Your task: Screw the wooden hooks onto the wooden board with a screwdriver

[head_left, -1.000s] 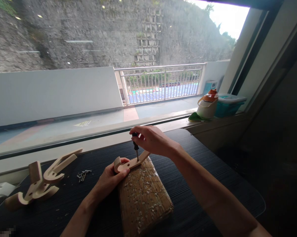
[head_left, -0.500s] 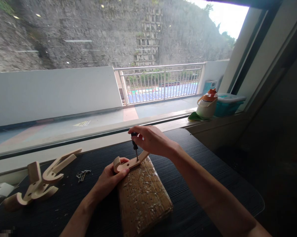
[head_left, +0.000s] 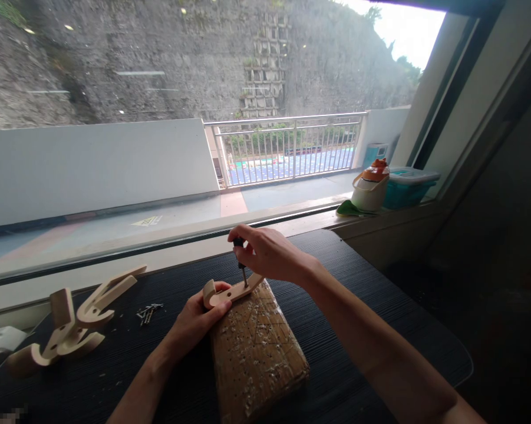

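Note:
A curved wooden hook (head_left: pixel 236 292) lies across the far end of a worn, tape-wrapped brown block (head_left: pixel 259 353) pitted with small holes. My left hand (head_left: pixel 207 309) grips the hook near its upturned left end, thumb on the near side. Above it, my right hand (head_left: pixel 265 247) is closed around the dark handle of a screwdriver (head_left: pixel 240 253). The screwdriver stands nearly upright, its tip at a hole in the right part of the hook. Another hole shows in the wood closer to my left hand. Any screw under the tip is too small to make out.
Several wooden hooks (head_left: pixel 66 330) lie at the left of the black table (head_left: pixel 349 282), beside a small pile of screws (head_left: pixel 149 313). A white object (head_left: pixel 2 347) stands at the far left. On the windowsill are a bottle (head_left: pixel 371 187), a green cloth (head_left: pixel 351 209) and a teal box (head_left: pixel 409 188).
My right hand's fingers have shifted slightly around the screwdriver handle, covering more of it. My left hand, the hook and the block have stayed in place.

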Tool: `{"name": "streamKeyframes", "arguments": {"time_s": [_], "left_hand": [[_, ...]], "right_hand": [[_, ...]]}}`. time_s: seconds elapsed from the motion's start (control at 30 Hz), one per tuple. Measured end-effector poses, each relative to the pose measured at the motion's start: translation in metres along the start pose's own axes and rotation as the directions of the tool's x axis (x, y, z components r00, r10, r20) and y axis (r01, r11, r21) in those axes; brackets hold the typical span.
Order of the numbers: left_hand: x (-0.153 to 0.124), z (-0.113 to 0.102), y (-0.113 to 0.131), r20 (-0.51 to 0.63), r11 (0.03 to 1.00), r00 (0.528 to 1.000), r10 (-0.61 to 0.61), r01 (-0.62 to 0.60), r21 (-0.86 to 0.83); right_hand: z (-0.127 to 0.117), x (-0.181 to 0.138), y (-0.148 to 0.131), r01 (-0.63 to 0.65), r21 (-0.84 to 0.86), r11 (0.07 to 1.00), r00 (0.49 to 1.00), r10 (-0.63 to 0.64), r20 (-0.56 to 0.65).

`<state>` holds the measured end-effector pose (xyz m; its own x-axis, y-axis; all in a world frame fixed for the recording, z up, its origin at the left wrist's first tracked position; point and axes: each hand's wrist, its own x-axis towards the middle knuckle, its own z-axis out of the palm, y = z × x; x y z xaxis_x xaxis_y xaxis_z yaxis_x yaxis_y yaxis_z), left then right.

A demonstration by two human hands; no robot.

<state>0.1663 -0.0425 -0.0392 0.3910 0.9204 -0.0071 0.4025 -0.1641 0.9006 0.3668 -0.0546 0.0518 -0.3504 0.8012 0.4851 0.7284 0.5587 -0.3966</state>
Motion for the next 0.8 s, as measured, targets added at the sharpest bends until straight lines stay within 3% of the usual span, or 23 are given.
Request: {"name": "streamKeyframes", "arguments": {"time_s": [0.27, 0.47, 0.8], "left_hand": [[0.0001, 0.0004, 0.0007, -0.004, 1.0, 1.0, -0.004, 0.004, -0.002], [-0.0006, 0.0006, 0.0015, 0.002, 1.0, 1.0, -0.018, 0.018, -0.009], [-0.0008, 0.0004, 0.0009, 0.01, 1.0, 1.0, -0.007, 0.007, -0.011]], "right_hand": [[-0.0034, -0.0004, 0.0036, -0.063, -0.051, 0.997, 0.998, 0.063, 0.007], [-0.0058, -0.001, 0.001, 0.002, 0.031, 1.0, 0.999, -0.003, 0.04], [-0.0044, 0.0002, 0.0012, -0.012, 0.008, 1.0, 1.0, 0.012, 0.01]]}}
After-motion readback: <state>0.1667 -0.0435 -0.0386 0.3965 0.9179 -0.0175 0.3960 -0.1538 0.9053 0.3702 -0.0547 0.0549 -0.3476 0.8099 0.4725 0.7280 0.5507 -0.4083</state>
